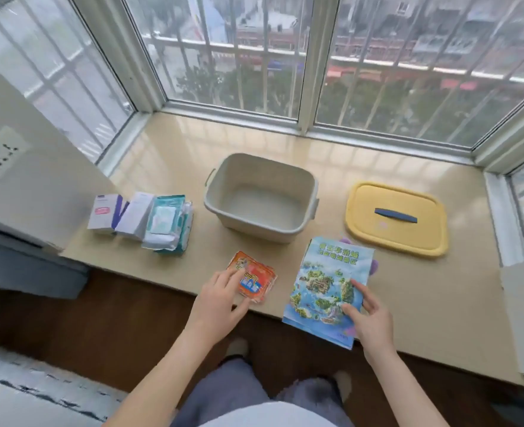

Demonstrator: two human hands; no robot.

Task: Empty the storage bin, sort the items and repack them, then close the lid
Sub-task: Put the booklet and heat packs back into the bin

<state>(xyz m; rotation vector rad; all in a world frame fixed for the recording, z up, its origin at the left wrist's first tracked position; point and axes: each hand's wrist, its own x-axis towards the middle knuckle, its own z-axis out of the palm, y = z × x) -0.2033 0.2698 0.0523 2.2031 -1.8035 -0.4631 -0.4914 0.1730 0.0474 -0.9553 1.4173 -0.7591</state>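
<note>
Plainly, little of the writing can be read. The brochure has 2 lines of green Chinese characters over a picture of green islands in blue water, too blurred to make out. The orange packets carry white characters on a blue panel, also unreadable. At the left of the window sill stand 2 white boxes, 1 with a pink label and a purple stripe, touching a stack of teal wet-wipe packs.

The storage bin, pale grey-green, stands upright and empty in the middle of the sill. Its yellow lid lies flat well to the right, blue handle up.

The left hand rests its fingers on top of the orange packets, grip apart, with the thumb spread toward their near edge. The right hand lays thumb and forefinger on the brochure's cover; its other fingers reach the right edge, and I cannot tell whether that grip closes under it. Something purple peeks out from behind the brochure.

The sill is glossy beige stone in a bay window with white frames and outer bars. A wall socket sits at left, above a dark wood floor.
</note>
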